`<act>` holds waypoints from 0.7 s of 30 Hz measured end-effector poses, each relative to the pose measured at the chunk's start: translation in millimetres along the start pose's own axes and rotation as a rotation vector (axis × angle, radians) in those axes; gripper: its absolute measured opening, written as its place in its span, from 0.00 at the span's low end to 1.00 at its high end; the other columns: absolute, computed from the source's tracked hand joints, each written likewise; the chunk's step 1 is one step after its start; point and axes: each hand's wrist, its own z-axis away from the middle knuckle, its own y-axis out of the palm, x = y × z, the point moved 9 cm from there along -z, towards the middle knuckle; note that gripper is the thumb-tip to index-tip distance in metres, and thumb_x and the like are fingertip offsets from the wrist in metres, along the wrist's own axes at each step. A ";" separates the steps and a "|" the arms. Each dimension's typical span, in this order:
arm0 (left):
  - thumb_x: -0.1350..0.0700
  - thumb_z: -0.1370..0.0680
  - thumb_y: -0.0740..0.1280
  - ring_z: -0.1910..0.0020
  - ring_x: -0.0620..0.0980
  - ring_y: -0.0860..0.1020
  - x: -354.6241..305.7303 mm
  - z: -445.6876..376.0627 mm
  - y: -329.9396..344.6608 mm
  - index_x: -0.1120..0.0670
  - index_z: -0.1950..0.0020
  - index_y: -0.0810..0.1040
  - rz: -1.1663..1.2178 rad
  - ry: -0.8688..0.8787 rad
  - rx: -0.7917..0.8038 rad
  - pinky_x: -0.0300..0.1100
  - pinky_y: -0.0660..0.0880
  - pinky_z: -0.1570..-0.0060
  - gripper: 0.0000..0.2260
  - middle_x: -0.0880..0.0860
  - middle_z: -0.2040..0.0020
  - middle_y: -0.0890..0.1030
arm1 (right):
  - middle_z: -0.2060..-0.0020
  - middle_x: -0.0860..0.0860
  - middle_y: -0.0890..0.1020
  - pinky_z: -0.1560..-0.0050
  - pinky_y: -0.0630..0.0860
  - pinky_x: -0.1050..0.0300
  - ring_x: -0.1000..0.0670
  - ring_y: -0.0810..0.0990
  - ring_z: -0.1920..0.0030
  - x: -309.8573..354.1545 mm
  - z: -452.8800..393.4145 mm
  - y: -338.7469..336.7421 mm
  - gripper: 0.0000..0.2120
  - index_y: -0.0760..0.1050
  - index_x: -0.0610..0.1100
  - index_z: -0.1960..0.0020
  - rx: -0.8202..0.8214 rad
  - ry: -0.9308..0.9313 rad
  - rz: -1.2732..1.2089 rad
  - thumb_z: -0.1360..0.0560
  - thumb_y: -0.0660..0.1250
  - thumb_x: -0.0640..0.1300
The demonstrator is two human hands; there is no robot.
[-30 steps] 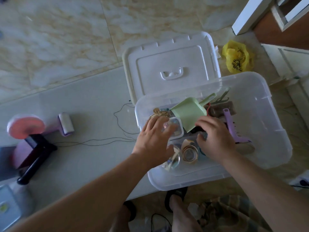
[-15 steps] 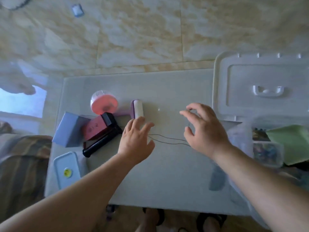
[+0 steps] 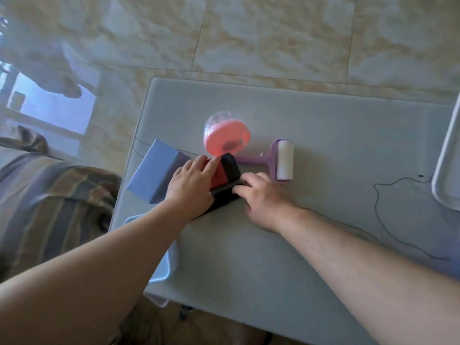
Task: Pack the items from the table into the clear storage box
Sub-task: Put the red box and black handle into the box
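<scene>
Reaching for the next items: left hand (image 3: 191, 181) resting with fairly straight fingers (image 3: 211, 164) on the red-and-black block (image 3: 224, 174), right hand (image 3: 261, 195) with fingers curled onto the black bar (image 3: 221, 197) in front of it, firm grip not certain. Next move, as judged: closing on both pieces, lifting them off the surface (image 3: 323, 135) and carrying them right, toward the white lid (image 3: 445, 175) at the frame edge; clear storage box itself out of view. No legible brand, label or writing.

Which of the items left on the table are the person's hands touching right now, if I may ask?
The red and black box: the left hand and right hand both rest on it, unlike the blue box, pink-lidded container and purple lint roller.
</scene>
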 end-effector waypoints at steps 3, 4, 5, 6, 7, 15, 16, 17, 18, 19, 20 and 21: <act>0.50 0.27 0.73 0.32 0.57 0.73 3.0 -14.2 6.7 0.44 0.17 0.48 0.004 -0.003 0.004 0.52 0.69 0.34 0.46 0.50 0.30 0.71 | 0.23 0.49 0.63 0.34 0.72 0.46 0.40 0.65 0.29 11.2 -8.5 23.3 0.30 0.65 0.57 0.22 0.062 0.028 0.035 0.22 0.66 0.43; 0.50 0.27 0.74 0.34 0.57 0.74 4.2 -15.9 7.7 0.43 0.17 0.47 -0.014 -0.007 0.001 0.51 0.70 0.36 0.47 0.50 0.32 0.72 | 0.23 0.49 0.63 0.36 0.72 0.46 0.39 0.65 0.29 10.6 -10.6 28.4 0.28 0.65 0.57 0.22 0.064 0.064 0.066 0.21 0.66 0.45; 0.52 0.28 0.75 0.36 0.57 0.75 5.1 -16.6 8.0 0.43 0.17 0.46 -0.035 -0.011 -0.006 0.51 0.70 0.38 0.48 0.50 0.34 0.73 | 0.25 0.48 0.65 0.38 0.72 0.46 0.38 0.66 0.30 9.4 -12.2 31.7 0.25 0.67 0.56 0.24 0.057 0.097 0.113 0.20 0.66 0.46; 0.54 0.29 0.74 0.37 0.57 0.76 5.9 -16.9 8.1 0.42 0.17 0.47 -0.047 -0.016 -0.012 0.51 0.71 0.40 0.49 0.49 0.35 0.74 | 0.28 0.47 0.68 0.40 0.71 0.47 0.38 0.68 0.31 6.5 -13.2 35.4 0.22 0.69 0.56 0.27 0.058 0.130 0.170 0.20 0.66 0.48; 0.55 0.30 0.74 0.39 0.58 0.77 6.1 -16.8 7.8 0.42 0.18 0.49 -0.046 -0.020 -0.014 0.50 0.71 0.42 0.48 0.49 0.35 0.75 | 0.31 0.47 0.71 0.41 0.69 0.47 0.38 0.68 0.32 2.2 -12.8 38.4 0.20 0.72 0.56 0.29 0.069 0.162 0.219 0.21 0.68 0.48; 0.55 0.36 0.75 0.44 0.60 0.78 -16.4 13.3 -21.5 0.44 0.25 0.60 0.139 -0.053 -0.102 0.50 0.75 0.50 0.43 0.50 0.36 0.77 | 0.44 0.53 0.74 0.48 0.65 0.49 0.44 0.68 0.37 -55.2 55.6 18.5 0.14 0.80 0.53 0.40 0.087 0.320 0.242 0.25 0.70 0.45; 0.54 0.35 0.76 0.45 0.60 0.78 -22.5 19.2 -28.4 0.44 0.25 0.60 0.175 -0.064 -0.128 0.49 0.74 0.52 0.41 0.50 0.36 0.77 | 0.47 0.54 0.73 0.50 0.65 0.50 0.44 0.68 0.38 -64.4 72.6 9.9 0.13 0.79 0.53 0.41 0.069 0.340 0.229 0.25 0.69 0.46; 0.53 0.34 0.76 0.46 0.60 0.79 -29.7 25.5 -36.1 0.44 0.26 0.61 0.210 -0.078 -0.160 0.48 0.73 0.54 0.40 0.50 0.36 0.77 | 0.50 0.54 0.72 0.50 0.64 0.50 0.45 0.68 0.39 -73.8 90.7 0.1 0.13 0.79 0.53 0.41 0.054 0.360 0.217 0.25 0.68 0.48; 0.51 0.32 0.77 0.46 0.60 0.79 -38.9 31.6 -44.5 0.44 0.26 0.62 0.242 -0.088 -0.191 0.48 0.72 0.55 0.39 0.50 0.36 0.77 | 0.53 0.55 0.69 0.51 0.64 0.50 0.45 0.69 0.40 -83.0 109.6 -11.4 0.12 0.78 0.53 0.42 0.036 0.378 0.204 0.25 0.68 0.50; 0.50 0.32 0.77 0.46 0.60 0.79 -50.7 37.2 -53.1 0.43 0.26 0.62 0.273 -0.089 -0.215 0.48 0.73 0.56 0.38 0.49 0.35 0.77 | 0.55 0.56 0.67 0.52 0.64 0.50 0.45 0.69 0.41 -91.3 128.5 -25.9 0.12 0.78 0.54 0.42 0.007 0.389 0.192 0.25 0.69 0.53; 0.50 0.31 0.77 0.46 0.60 0.79 -64.6 42.2 -61.9 0.43 0.26 0.63 0.303 -0.085 -0.229 0.48 0.74 0.56 0.38 0.49 0.35 0.77 | 0.56 0.56 0.66 0.52 0.64 0.50 0.45 0.69 0.43 -98.6 147.3 -42.5 0.12 0.78 0.55 0.43 -0.030 0.396 0.185 0.26 0.70 0.55; 0.51 0.31 0.77 0.45 0.60 0.79 -80.2 46.3 -71.1 0.42 0.26 0.63 0.332 -0.078 -0.240 0.49 0.75 0.56 0.37 0.48 0.34 0.76 | 0.56 0.56 0.66 0.53 0.65 0.50 0.45 0.70 0.44 -105.5 165.5 -60.2 0.13 0.79 0.56 0.44 -0.072 0.404 0.177 0.27 0.71 0.56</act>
